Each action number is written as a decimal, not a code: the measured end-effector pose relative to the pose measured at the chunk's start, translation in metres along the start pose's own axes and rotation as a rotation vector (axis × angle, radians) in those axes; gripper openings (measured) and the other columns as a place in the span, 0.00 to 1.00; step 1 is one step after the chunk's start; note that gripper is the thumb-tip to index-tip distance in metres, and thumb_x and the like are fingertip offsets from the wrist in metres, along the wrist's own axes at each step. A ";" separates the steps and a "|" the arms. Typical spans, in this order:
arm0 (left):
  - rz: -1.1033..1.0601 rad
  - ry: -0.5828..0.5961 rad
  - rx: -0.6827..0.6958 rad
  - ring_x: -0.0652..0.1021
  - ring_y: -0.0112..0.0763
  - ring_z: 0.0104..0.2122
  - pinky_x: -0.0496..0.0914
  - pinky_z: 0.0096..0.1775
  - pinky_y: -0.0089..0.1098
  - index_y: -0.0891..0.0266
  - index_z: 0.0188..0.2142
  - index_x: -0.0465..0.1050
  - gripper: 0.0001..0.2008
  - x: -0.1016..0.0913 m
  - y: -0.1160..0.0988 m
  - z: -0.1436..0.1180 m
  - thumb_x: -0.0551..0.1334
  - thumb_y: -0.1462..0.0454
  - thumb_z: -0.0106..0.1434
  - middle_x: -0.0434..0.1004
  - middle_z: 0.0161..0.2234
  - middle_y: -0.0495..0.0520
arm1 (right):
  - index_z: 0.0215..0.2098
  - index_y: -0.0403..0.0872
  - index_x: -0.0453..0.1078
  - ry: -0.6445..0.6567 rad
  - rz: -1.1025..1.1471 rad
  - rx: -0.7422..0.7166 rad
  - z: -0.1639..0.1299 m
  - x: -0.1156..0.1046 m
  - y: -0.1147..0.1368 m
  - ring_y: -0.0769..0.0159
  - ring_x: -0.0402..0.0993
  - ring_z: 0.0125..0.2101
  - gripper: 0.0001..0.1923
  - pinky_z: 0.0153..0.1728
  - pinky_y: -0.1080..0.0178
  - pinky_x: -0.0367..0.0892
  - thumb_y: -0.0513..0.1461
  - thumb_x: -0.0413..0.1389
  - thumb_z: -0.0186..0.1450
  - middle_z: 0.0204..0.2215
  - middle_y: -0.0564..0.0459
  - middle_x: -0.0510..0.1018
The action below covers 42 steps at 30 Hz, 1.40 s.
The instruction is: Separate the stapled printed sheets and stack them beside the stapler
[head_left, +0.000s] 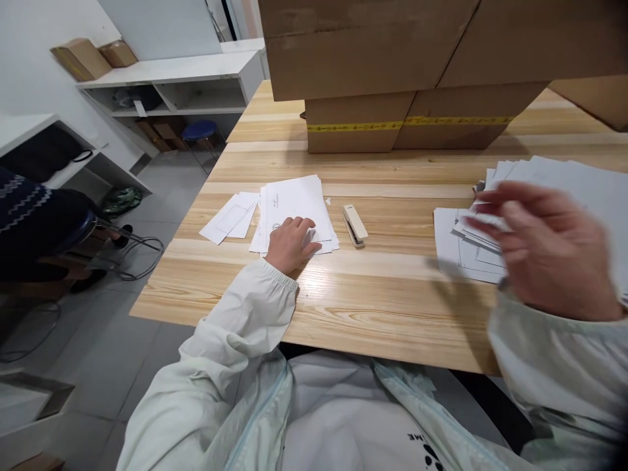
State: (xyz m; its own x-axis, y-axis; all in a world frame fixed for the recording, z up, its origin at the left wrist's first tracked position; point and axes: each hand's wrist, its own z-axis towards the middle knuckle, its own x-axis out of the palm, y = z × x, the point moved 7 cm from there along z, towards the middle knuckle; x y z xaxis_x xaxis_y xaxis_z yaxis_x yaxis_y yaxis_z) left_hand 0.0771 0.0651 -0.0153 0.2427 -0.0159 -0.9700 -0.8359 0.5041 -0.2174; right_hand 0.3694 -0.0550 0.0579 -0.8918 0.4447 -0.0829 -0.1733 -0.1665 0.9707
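White printed sheets [294, 209], loosely stacked, under left hand [290, 243]

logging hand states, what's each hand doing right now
left hand: resting flat on the paper stack, gripping nothing
right hand: blurred, over the loose sheets; grip cannot be told

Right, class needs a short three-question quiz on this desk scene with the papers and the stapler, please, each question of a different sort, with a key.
1. True or false: the left hand rests on a stack of white papers.
2. What lies on the wooden table just right of that stack? A) scissors B) a stapler C) a mug
3. Fill in: the blurred right hand is at the edge of a second pile of white ____.

Key: 1 true; 2 B; 3 sheets. Cardboard boxes stand at the far side.
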 end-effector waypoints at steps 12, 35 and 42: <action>-0.080 -0.040 -0.027 0.73 0.40 0.49 0.65 0.39 0.37 0.56 0.47 0.70 0.13 0.003 0.008 -0.006 0.63 0.57 0.64 0.78 0.47 0.52 | 0.42 0.51 0.73 0.469 0.150 0.532 0.012 0.188 -0.063 0.62 0.70 0.51 0.12 0.47 0.57 0.71 0.44 0.61 0.60 0.50 0.51 0.75; -0.688 -0.320 -0.236 0.74 0.28 0.30 0.68 0.38 0.30 0.61 0.28 0.71 0.10 -0.013 0.025 -0.011 0.59 0.59 0.63 0.76 0.28 0.49 | 0.36 0.49 0.69 0.308 0.334 0.514 -0.003 0.201 -0.086 0.69 0.71 0.35 0.16 0.40 0.62 0.71 0.47 0.64 0.54 0.35 0.55 0.73; -1.093 0.093 -0.174 0.74 0.26 0.30 0.68 0.36 0.29 0.64 0.31 0.76 0.16 0.010 0.018 -0.006 0.65 0.52 0.58 0.77 0.29 0.51 | 0.35 0.49 0.66 0.359 0.379 0.513 -0.011 0.208 -0.091 0.68 0.71 0.34 0.25 0.35 0.63 0.72 0.59 0.61 0.55 0.35 0.53 0.74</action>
State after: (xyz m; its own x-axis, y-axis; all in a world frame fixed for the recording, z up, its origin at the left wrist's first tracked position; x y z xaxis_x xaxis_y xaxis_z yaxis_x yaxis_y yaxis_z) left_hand 0.0616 0.0687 -0.0293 0.8597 -0.4459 -0.2492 -0.2536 0.0509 -0.9660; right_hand 0.1956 0.0429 -0.0500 -0.9489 0.1078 0.2965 0.3136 0.2208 0.9235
